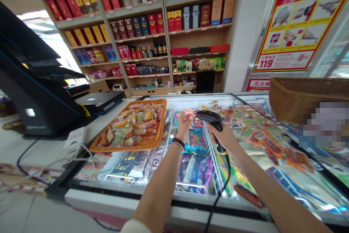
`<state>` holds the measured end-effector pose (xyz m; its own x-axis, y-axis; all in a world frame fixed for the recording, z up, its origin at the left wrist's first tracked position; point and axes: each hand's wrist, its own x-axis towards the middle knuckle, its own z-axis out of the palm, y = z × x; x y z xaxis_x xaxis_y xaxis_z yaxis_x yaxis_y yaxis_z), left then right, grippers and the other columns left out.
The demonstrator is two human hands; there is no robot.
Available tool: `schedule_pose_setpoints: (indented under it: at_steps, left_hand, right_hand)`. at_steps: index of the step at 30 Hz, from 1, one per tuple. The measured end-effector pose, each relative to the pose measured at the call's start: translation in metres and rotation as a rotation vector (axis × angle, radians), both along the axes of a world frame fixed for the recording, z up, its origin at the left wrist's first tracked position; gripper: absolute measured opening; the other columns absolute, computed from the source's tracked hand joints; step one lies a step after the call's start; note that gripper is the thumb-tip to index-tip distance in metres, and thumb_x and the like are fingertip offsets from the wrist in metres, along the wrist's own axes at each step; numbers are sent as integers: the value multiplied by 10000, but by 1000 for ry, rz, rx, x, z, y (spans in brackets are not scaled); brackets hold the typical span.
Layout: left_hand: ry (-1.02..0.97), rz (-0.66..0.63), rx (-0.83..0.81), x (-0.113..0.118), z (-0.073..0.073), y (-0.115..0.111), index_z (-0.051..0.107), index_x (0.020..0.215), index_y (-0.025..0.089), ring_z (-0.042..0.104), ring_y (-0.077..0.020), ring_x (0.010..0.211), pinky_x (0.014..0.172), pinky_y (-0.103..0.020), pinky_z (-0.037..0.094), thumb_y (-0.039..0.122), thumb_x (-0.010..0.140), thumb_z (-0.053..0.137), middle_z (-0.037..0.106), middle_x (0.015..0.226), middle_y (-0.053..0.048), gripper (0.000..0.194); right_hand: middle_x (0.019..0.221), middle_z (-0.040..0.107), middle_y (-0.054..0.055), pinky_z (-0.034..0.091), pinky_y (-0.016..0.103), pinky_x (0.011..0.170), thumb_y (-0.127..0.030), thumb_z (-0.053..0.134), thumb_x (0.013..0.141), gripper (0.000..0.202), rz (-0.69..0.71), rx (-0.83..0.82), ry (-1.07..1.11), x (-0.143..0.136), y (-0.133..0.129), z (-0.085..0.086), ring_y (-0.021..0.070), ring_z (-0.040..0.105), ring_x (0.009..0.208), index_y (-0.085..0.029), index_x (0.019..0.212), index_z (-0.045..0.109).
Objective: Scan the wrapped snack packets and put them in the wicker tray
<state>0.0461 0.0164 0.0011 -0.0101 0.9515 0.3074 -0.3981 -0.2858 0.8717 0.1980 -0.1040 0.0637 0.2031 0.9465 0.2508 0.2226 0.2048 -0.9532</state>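
My left hand (184, 127), with a beaded bracelet at the wrist, holds a small red-and-white wrapped snack (188, 113) up over the glass-topped freezer (109, 191). My right hand (224, 137) is wrapped round the handle of a black barcode scanner (209, 116). The scanner's head points left at the snack, close to it, and its cable hangs down toward me. To the left, an orange wicker tray (155, 142) of wrapped snacks rests on the freezer top. Many more wrapped snacks (268, 144) lie on the glass at the right.
A black checkout terminal (35, 91) and a flat black device (100, 101) stand on the left counter, with loose white cables. A brown wicker basket (289, 98) sits at the right. Shelves (136, 38) of boxes and bottles line the back wall.
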Motion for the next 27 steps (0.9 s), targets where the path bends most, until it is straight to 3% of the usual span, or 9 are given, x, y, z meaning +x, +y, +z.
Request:
schedule_pose_setpoints:
  at_steps: [10, 13, 15, 18, 21, 25, 27]
  left_hand:
    - [46, 27, -24, -2, 1, -3, 570, 1249, 231, 694, -187, 981, 834, -304, 574, 318, 770, 787, 701, 1133, -77, 532]
    - [96, 46, 5, -3, 12, -3, 549, 1276, 240, 693, -166, 930, 840, -305, 570, 290, 823, 732, 690, 1104, -66, 492]
    - [183, 74, 51, -9, 27, -2, 537, 1300, 246, 689, -156, 906, 839, -306, 572, 251, 861, 671, 682, 1115, -65, 459]
    - [422, 239, 162, -37, 58, -1, 554, 1302, 232, 679, -183, 978, 923, -350, 557, 167, 862, 618, 677, 1162, -82, 449]
    - [744, 512, 243, -86, 84, -10, 606, 1234, 202, 619, -254, 1164, 1086, -431, 469, 106, 823, 614, 679, 1198, -113, 422]
    - [953, 755, 135, -154, 101, -30, 603, 1264, 191, 572, -305, 1263, 1131, -475, 425, 82, 828, 559, 650, 1254, -156, 452]
    - [964, 818, 128, -174, 105, -37, 575, 1324, 171, 513, -317, 1350, 1173, -481, 382, 47, 806, 542, 598, 1345, -178, 533]
  right_hand:
    - [394, 506, -32, 355, 239, 351, -484, 747, 773, 384, 8, -6, -24, 5, -6, 5, 116, 454, 304, -236, 579, 527]
    - [435, 529, -30, 339, 239, 325, -511, 786, 725, 403, 32, -23, 49, 6, 4, 9, 110, 451, 299, -226, 591, 535]
    - [465, 548, -24, 326, 240, 305, -500, 816, 694, 390, 51, -36, 143, 1, 13, 18, 109, 450, 306, -224, 614, 554]
    - [515, 574, -8, 355, 237, 306, -438, 814, 721, 327, 134, -67, 301, -16, 26, 36, 113, 477, 351, -226, 647, 576]
    - [553, 582, -16, 372, 225, 305, -374, 803, 734, 271, 171, -102, 406, -41, 36, 47, 104, 486, 367, -214, 684, 590]
    - [547, 578, -23, 386, 221, 312, -354, 819, 724, 290, 219, -149, 449, -73, 45, 44, 99, 491, 362, -189, 696, 583]
    - [540, 581, -25, 383, 221, 311, -345, 817, 734, 274, 223, -160, 473, -84, 45, 40, 100, 490, 356, -181, 722, 597]
